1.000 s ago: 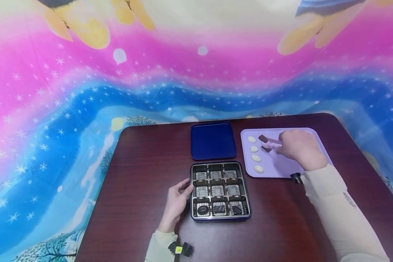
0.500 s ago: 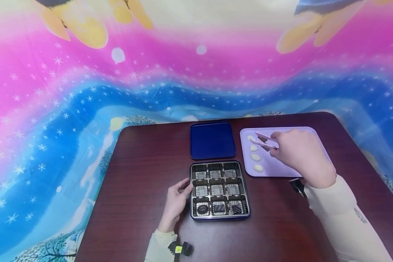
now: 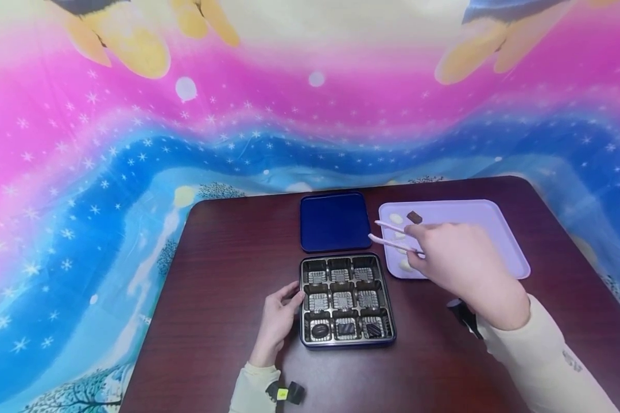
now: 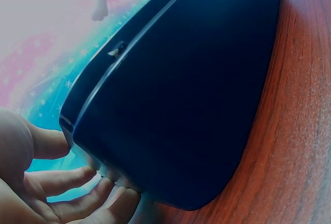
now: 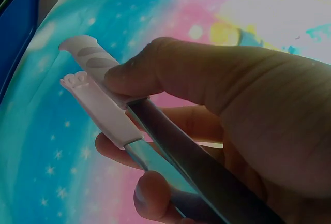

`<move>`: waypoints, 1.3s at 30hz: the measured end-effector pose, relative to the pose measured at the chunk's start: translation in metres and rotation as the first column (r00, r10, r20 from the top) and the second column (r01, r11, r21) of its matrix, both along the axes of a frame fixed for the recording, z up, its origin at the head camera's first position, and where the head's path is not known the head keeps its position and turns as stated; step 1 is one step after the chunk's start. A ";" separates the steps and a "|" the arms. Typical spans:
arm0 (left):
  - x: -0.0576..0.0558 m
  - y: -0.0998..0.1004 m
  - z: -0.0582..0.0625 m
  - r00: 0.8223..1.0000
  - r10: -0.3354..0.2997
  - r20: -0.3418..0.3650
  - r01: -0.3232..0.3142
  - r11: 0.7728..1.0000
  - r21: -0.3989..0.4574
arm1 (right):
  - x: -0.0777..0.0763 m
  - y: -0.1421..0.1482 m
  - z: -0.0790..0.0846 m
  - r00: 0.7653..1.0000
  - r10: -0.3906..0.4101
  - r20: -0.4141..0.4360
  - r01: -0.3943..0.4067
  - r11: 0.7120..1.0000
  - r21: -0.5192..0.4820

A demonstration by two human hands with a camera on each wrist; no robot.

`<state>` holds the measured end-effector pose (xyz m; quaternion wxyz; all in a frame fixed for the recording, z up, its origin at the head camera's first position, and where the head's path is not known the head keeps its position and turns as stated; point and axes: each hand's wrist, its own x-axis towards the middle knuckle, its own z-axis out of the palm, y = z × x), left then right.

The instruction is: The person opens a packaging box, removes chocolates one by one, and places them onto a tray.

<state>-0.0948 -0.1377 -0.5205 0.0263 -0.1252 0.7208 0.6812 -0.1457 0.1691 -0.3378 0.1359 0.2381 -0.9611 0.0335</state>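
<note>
My left hand (image 3: 276, 321) holds the left side of a dark blue tin (image 3: 347, 346); in the left wrist view its fingers (image 4: 77, 203) and thumb meet the tin's edge. A tray of square compartments fills the tin, with a dark chocolate (image 3: 320, 330) in each front compartment. Tongs (image 3: 392, 244) with pale pink paw-shaped tips are in my right hand (image 3: 460, 264). Their tips are spread with nothing between them, over the left edge of a lilac tray (image 3: 496, 229). A brown chocolate (image 3: 415, 217) and partly hidden white chocolates (image 3: 396, 218) lie on that tray.
Behind the tin lies a flat blue lid (image 3: 336, 222). Everything stands on a dark red-brown wooden table (image 3: 237, 258). A colourful printed cloth (image 3: 268, 115) hangs along the table's far side and sides.
My right hand has drawn the tongs left and nearer, from the brown chocolates to the tray's left edge. One brown chocolate is now out of sight behind the hand. My left hand has stayed put.
</note>
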 end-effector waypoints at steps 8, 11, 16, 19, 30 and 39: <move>0.001 0.000 0.001 1.000 0.000 0.006 0.000 1.000 -0.002 | 0.014 -0.017 -0.001 0.993 0.105 -0.047 -0.105 0.994 0.000; 0.000 0.000 0.001 1.000 -0.003 0.001 0.003 1.000 -0.001 | 0.018 -0.024 -0.003 0.987 0.153 -0.054 -0.153 0.988 0.009; 0.000 0.000 0.001 1.000 -0.003 -0.003 0.003 1.000 -0.007 | 0.028 -0.039 -0.011 0.969 0.246 -0.011 -0.246 0.969 0.018; 0.000 0.000 0.001 1.000 -0.006 -0.003 0.006 1.000 -0.005 | 0.034 -0.047 -0.018 0.955 0.297 0.022 -0.297 0.954 0.026; -0.001 0.000 -0.001 1.000 -0.013 -0.006 0.013 1.000 -0.004 | 0.044 -0.067 -0.041 0.899 0.423 0.116 -0.428 0.904 0.021; -0.001 0.001 -0.001 1.000 -0.009 -0.010 0.009 1.000 -0.005 | 0.048 -0.079 -0.056 0.874 0.455 0.173 -0.470 0.881 0.059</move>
